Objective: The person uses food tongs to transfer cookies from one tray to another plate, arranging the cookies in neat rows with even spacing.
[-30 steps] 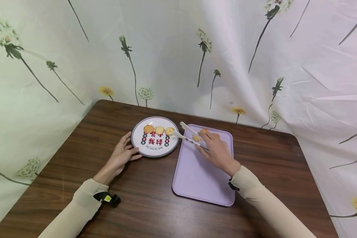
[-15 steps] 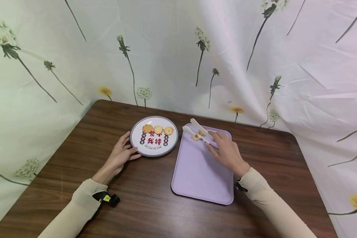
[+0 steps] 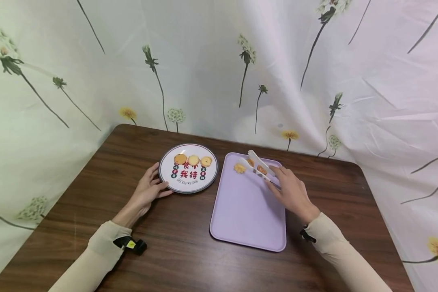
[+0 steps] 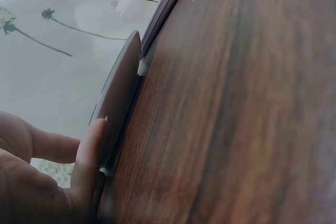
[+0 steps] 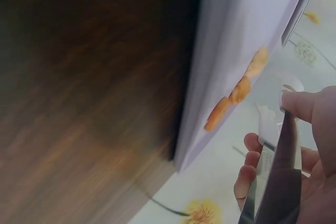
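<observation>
At the round white plate (image 3: 210, 177), my left hand (image 3: 146, 191) holds the near-left rim between thumb and fingers; the left wrist view shows the thumb on the plate's edge (image 4: 119, 90). Three cookies lie in a row on it, the rightmost (image 3: 206, 161) flower-shaped. White tongs (image 3: 264, 165) are gripped in my right hand (image 3: 293, 192), their arms spread over the far end of the purple tray (image 3: 248, 215). Three cookies are there: a pale flower-shaped one (image 3: 239, 168) left of the tongs, and two browner ones (image 3: 262, 169) partly hidden by them.
The dark wooden table (image 3: 168, 243) extends around the plate and tray. A pale curtain (image 3: 204, 73) with a dandelion print hangs behind the far edge and at the sides. A narrow strip of table separates the plate from the tray.
My right hand has moved right with the tongs, from the plate's right side to over the tray's cookies. My left hand stays at the plate.
</observation>
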Tool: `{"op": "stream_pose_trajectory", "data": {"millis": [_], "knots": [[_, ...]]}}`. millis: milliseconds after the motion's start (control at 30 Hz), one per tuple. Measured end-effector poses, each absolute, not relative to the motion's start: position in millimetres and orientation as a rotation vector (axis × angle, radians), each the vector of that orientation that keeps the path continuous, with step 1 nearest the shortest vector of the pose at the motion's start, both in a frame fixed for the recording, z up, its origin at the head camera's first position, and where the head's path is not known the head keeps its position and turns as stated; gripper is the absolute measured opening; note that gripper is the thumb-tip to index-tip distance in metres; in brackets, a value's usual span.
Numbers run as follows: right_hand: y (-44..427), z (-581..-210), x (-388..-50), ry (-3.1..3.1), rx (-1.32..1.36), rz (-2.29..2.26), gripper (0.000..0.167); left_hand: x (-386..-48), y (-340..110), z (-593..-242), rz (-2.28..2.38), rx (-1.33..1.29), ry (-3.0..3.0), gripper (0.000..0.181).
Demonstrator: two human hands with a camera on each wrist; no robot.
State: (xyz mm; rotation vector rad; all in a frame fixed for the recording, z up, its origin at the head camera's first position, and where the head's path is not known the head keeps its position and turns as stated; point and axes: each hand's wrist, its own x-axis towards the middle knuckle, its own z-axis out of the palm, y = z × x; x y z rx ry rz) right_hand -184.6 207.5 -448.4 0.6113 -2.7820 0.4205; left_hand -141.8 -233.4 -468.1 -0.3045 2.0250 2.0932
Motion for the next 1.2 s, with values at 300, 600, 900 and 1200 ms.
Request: {"op": "stream_pose_trajectory", "data": {"millis": [300,600,900,1200], "knots": [[229.2,-451.9,-181.5,-2.785,0.541,0.410,0.051,-143.9,-235.4,-466.7,2.104,-0.292,2.029,0.086],[239.9,-453.9,-179.3,-2.816,0.480,0.403,0.051,-146.7,-233.1,-466.6,2.091,-0.295,2.041,0.086],[242.7,-458.7,-173.7,-2.851,0.438,0.423,0.051,-142.7,-231.7,-469.2,2.101,-0.310,2.010,0.087],[247.6,-460.8,-169.0,-2.881,0.388,0.419,0.050,-143.1,-233.5,-470.2,2.101,-0.309,2.037,0.087]]}}
